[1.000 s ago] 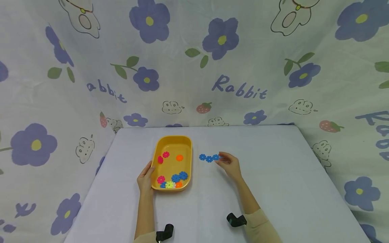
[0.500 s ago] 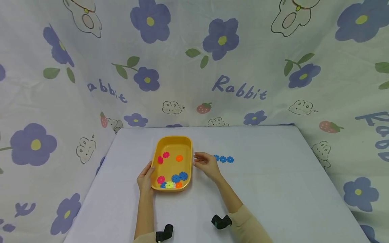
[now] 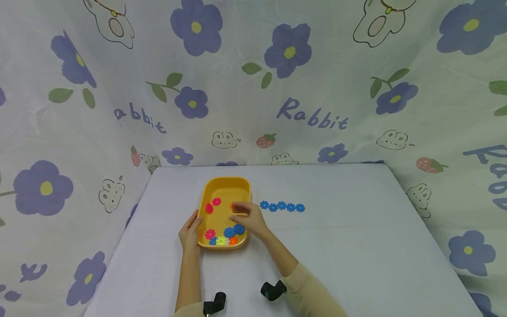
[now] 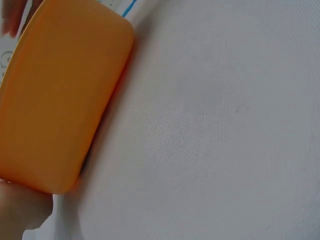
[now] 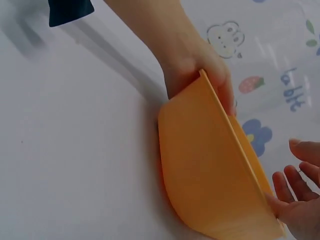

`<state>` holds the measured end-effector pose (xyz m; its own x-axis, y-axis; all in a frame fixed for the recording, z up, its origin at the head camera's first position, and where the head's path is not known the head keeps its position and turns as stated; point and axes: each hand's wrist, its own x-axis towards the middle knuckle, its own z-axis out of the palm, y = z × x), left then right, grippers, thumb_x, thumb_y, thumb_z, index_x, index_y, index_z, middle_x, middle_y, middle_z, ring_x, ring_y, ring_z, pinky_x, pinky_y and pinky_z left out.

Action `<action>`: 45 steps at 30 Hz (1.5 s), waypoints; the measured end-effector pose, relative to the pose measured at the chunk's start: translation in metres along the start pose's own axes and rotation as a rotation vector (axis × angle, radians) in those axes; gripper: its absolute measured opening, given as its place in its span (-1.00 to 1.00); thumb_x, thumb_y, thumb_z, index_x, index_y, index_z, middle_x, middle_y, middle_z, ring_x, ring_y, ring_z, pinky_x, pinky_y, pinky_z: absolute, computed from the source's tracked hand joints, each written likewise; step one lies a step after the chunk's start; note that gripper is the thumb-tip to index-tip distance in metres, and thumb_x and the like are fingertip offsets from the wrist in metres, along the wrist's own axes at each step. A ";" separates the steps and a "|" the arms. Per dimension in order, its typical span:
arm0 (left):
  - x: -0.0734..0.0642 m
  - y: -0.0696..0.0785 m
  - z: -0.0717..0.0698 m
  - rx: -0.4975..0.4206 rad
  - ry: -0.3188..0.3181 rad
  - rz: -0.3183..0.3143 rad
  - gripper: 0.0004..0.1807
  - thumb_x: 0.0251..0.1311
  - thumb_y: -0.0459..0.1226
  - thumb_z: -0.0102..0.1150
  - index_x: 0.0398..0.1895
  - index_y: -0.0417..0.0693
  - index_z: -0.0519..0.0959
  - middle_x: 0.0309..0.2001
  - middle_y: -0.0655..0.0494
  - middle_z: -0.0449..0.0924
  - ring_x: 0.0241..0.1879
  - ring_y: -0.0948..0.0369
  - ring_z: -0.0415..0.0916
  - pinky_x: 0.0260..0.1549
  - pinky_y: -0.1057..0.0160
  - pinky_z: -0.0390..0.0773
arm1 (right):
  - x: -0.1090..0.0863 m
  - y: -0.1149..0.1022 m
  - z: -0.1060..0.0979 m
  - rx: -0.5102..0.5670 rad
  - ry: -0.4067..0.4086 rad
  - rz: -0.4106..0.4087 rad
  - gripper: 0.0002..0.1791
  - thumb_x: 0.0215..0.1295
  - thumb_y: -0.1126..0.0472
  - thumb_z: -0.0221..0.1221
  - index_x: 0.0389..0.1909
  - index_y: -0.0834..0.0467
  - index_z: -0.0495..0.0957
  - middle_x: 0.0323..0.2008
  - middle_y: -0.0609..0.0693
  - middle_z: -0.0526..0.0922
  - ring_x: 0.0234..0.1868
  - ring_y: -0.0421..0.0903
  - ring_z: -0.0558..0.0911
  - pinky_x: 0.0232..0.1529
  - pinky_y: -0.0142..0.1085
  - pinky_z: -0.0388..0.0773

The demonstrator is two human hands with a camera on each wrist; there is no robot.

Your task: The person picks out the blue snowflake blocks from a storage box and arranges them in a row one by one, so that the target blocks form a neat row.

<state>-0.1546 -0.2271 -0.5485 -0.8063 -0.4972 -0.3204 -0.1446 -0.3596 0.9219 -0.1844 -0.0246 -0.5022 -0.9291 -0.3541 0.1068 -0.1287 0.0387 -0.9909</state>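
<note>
My left hand (image 3: 189, 233) grips the left side of a yellow plastic tray (image 3: 237, 185), thumb over its rim. Inside lie several snowflake-shaped plastic discs: two blue discs (image 3: 229, 232), three pink discs (image 3: 210, 234), a yellow disc (image 3: 222, 241) and orange ones gathered mostly toward the near end. My right hand (image 3: 253, 218) reaches over the tray's right rim, fingers and thumb parted. Its fingertips partly cover an orange disc (image 3: 231, 205). In the right wrist view, the right hand (image 5: 300, 195) shows spread fingers beside the rim, holding nothing visible.
Right of the tray, several blue discs (image 3: 281, 205) lie in a row on the white-covered table (image 3: 356, 229). Patterned cloth (image 3: 241, 110) hangs behind the table and along both sides. Black wrist cameras (image 3: 273, 290) jut out from both sleeves.
My right hand has left a blue disc at the right of the row, moved leftward, and now reaches over the tray. The left hand and tray have stayed in place.
</note>
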 end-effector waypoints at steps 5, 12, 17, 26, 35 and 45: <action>0.000 -0.001 0.000 0.007 0.005 -0.007 -0.49 0.19 -0.24 0.23 0.22 -0.12 0.44 0.25 0.11 0.43 0.30 0.18 0.24 0.20 0.38 0.33 | 0.003 0.006 0.015 -0.037 -0.028 0.064 -0.56 0.15 0.30 0.29 0.07 0.29 0.51 0.03 0.26 0.56 0.04 0.10 0.57 0.01 -0.23 0.57; 0.000 0.000 0.000 0.026 -0.008 -0.012 -0.47 0.22 -0.23 0.19 0.26 -0.18 0.39 0.29 0.05 0.37 0.32 0.17 0.21 0.22 0.37 0.30 | 0.002 0.001 0.035 -0.177 -0.084 0.228 -0.48 0.13 0.28 0.30 0.11 0.37 0.45 0.06 0.29 0.51 0.05 0.20 0.50 0.06 -0.10 0.54; 0.001 0.000 0.000 0.020 -0.007 -0.007 -0.48 0.22 -0.25 0.20 0.24 -0.19 0.40 0.27 0.08 0.40 0.31 0.18 0.22 0.23 0.36 0.29 | 0.004 0.000 0.046 -0.248 -0.064 0.325 -0.45 0.13 0.22 0.31 0.14 0.30 0.45 0.06 0.22 0.52 0.03 0.15 0.51 0.02 -0.11 0.57; -0.001 0.000 0.000 0.001 -0.008 -0.008 -0.49 0.20 -0.26 0.22 0.23 -0.15 0.42 0.20 0.17 0.48 0.30 0.16 0.23 0.19 0.38 0.34 | 0.007 0.004 0.052 -0.188 -0.080 0.362 -0.46 0.08 0.25 0.34 0.11 0.29 0.48 0.07 0.21 0.53 0.00 0.11 0.53 -0.01 -0.17 0.58; -0.001 0.002 0.001 0.000 -0.004 -0.008 -0.47 0.20 -0.27 0.22 0.24 -0.20 0.40 0.10 0.32 0.54 0.30 0.18 0.23 0.21 0.37 0.31 | 0.008 -0.001 0.049 -0.236 -0.075 0.371 -0.52 0.09 0.21 0.34 0.05 0.28 0.53 -0.03 0.20 0.58 -0.07 0.05 0.55 -0.07 -0.19 0.61; -0.002 0.002 0.001 0.000 -0.015 0.002 -0.49 0.20 -0.26 0.22 0.23 -0.14 0.42 0.25 0.13 0.41 0.33 0.17 0.18 0.25 0.33 0.28 | 0.013 0.004 0.055 -0.213 -0.241 0.432 -0.58 0.11 0.22 0.31 0.00 0.29 0.56 -0.08 0.12 0.60 -0.18 -0.03 0.58 -0.15 -0.22 0.63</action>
<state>-0.1537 -0.2260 -0.5455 -0.8153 -0.4858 -0.3151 -0.1429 -0.3585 0.9225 -0.1777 -0.0799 -0.5094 -0.8101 -0.4675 -0.3538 0.1573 0.4080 -0.8993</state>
